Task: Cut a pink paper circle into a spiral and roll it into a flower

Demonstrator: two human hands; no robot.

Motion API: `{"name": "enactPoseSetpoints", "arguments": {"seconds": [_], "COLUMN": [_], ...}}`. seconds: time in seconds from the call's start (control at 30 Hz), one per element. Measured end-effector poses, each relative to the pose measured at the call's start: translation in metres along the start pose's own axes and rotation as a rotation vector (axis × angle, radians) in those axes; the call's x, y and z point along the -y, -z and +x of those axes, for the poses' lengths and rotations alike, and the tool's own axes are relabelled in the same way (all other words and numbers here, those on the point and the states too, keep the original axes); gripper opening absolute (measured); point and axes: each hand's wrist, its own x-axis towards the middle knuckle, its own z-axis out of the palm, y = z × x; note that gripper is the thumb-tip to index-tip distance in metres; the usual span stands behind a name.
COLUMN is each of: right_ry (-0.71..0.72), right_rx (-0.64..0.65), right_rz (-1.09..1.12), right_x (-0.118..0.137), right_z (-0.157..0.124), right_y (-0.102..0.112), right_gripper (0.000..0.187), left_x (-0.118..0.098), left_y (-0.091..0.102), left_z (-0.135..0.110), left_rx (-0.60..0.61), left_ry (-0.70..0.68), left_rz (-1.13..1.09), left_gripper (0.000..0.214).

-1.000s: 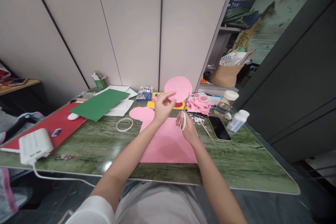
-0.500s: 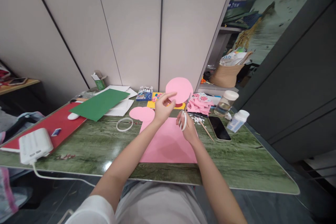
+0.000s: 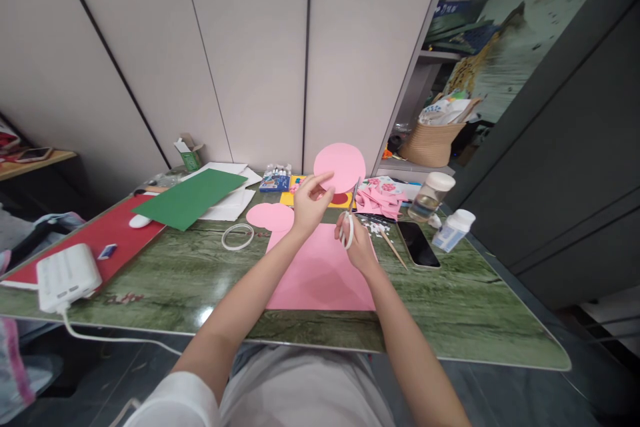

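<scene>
Pink disc (image 3: 344,161) is edging slightly upward. Left hand (image 3: 310,205) is pinching its seven-o'clock side; right hand (image 3: 359,241) is gripping scissors (image 3: 351,227) at four o'clock.

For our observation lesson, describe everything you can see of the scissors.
The scissors have white loop handles and slim, grey, metal-looking blades. The right hand holds them by the handles above the table, blades pointing away and slightly right. The blades are at the right edge of the pink circle; how far they open is unclear.
</scene>
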Motion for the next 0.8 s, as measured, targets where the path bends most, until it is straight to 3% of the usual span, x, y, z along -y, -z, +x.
{"name": "enactPoseSetpoints", "arguments": {"seconds": [0.8], "right_ry": [-0.015], "right_rx": [-0.022], "right_rz": [0.017], "right_x": [-0.0059], "right_z": [0.0000], "right_y": [-0.0016], "right_gripper": [0.033], "left_x": [0.0007], "left_y": [0.0003], "left_z": [-0.0006], "left_rx": [0.027], "left_ry": [-0.033], "left_rz": [-0.019], "left_gripper": [0.028]}}
